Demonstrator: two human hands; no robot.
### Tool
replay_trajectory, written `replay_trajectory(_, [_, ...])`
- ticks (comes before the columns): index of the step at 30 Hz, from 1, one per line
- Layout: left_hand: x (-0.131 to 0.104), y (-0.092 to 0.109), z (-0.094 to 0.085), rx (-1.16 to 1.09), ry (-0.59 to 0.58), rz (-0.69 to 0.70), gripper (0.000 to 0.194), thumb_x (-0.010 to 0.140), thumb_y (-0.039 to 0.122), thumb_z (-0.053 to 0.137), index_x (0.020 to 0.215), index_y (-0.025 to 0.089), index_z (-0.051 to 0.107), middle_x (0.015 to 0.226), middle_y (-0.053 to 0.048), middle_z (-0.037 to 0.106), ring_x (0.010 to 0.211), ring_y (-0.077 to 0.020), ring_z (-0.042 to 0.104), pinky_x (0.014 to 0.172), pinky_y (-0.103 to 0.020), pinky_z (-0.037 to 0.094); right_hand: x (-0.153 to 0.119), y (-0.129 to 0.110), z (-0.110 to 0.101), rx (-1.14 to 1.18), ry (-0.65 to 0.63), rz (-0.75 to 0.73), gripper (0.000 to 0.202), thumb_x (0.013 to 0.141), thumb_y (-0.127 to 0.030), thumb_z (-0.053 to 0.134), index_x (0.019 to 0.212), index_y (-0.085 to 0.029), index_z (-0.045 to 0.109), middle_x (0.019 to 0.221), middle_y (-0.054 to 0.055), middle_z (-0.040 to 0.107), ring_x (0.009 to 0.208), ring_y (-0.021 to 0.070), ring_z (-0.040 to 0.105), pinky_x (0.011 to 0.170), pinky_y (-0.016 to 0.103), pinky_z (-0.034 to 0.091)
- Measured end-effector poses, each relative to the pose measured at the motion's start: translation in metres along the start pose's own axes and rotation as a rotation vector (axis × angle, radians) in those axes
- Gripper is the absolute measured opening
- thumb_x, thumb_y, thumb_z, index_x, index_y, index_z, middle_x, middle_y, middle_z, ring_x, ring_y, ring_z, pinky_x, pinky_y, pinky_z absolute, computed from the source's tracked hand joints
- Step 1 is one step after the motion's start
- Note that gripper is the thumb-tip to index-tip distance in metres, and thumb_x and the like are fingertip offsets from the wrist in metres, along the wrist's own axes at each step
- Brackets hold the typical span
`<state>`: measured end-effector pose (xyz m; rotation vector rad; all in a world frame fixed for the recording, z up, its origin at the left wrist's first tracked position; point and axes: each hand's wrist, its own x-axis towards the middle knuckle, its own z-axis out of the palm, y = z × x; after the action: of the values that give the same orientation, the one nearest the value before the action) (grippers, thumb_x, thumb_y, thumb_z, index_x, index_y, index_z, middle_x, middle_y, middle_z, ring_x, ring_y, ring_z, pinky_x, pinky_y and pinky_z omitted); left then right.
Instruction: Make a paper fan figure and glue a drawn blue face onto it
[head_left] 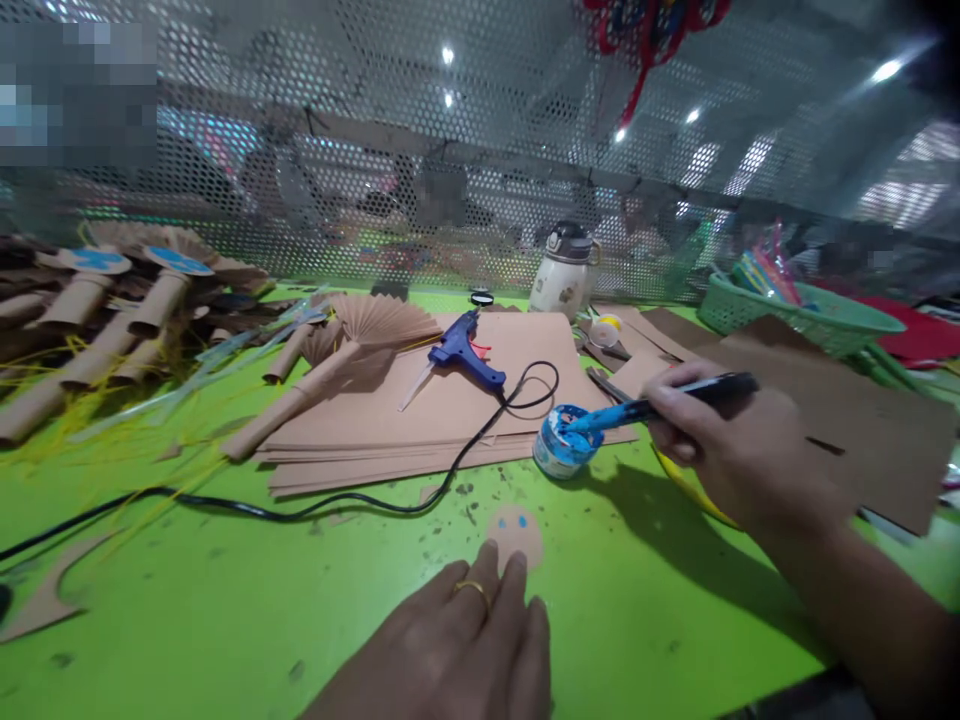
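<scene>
My right hand (720,430) grips a dark-handled paintbrush (619,414), whose blue-smeared end dips into a small jar of blue paint (564,455). Flat on the green table, my left hand (465,640) has its fingers stretched out. Two of its fingertips press on the lower part of a small round piece of brown paper (529,545), which bears two blue dots. The paint jar stands just beyond this paper piece, a little to the right.
Behind the jar, a blue glue gun (465,352) rests on stacked brown paper (360,425), its black cord (300,515) running left. Folded paper fans with rolled handles (296,400) lie at left. A white flask (561,280) and a green basket (795,318) stand behind.
</scene>
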<state>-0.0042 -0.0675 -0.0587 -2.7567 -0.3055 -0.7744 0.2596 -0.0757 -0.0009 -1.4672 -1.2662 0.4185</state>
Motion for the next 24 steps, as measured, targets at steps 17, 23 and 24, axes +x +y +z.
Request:
replay_trajectory(17, [0.005,-0.001,-0.013,0.002,-0.169,0.067,0.022,0.091,0.016,0.045,0.099,0.010,0.064,0.108,-0.017,0.068,0.100,-0.0303,0.065,0.076,-0.038,0.057,0.002,0.001,0.010,-0.121,-0.046,0.010,0.025,0.082,-0.041,0.066,0.083,-0.016,0.062,0.055,-0.004,0.050,0.048,0.0091,0.042,0.046,0.023,0.034])
replay_trajectory(23, [0.000,0.003,-0.004,0.001,-0.143,0.024,0.019,0.090,0.022,0.050,0.100,0.011,0.063,0.108,-0.016,0.068,0.100,-0.0300,0.065,0.081,-0.040,0.056,-0.008,-0.010,0.009,-0.018,0.119,-0.088,0.020,0.084,-0.037,0.065,0.080,-0.018,0.059,0.050,-0.005,0.053,0.042,0.0076,0.043,0.040,0.020,0.034])
replay_trajectory(24, [0.000,0.002,-0.003,0.004,-0.129,0.016,0.019,0.090,0.023,0.050,0.100,0.011,0.062,0.108,-0.016,0.068,0.100,-0.0297,0.065,0.081,-0.040,0.055,-0.009,-0.011,0.009,0.007,0.128,-0.086,0.021,0.084,-0.037,0.065,0.080,-0.018,0.058,0.050,-0.005,0.054,0.041,0.0074,0.043,0.039,0.019,0.033])
